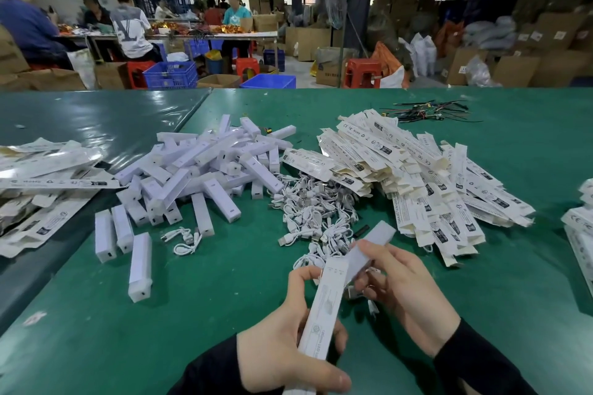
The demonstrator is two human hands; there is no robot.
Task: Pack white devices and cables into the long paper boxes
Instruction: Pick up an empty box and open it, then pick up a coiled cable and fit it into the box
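Note:
My left hand [288, 337] grips a long white paper box [324, 314] near the table's front edge, its open end pointing away from me. My right hand [404, 292] holds a white bar-shaped device [372, 247] whose near end sits at the box's mouth; a white cable plug [351, 293] shows under its fingers. A heap of white devices [199, 170] lies at centre left. Coiled white cables [314, 218] are piled in the middle. Flat unfolded paper boxes [417, 176] are stacked to the right.
The table is covered in green sheet [192, 314]. More boxes lie at the left edge [41, 189] and right edge [580, 228]. A bundle of dark wires [426, 112] lies far right. Other people work at a table [179, 34] behind, among cartons, crates and stools.

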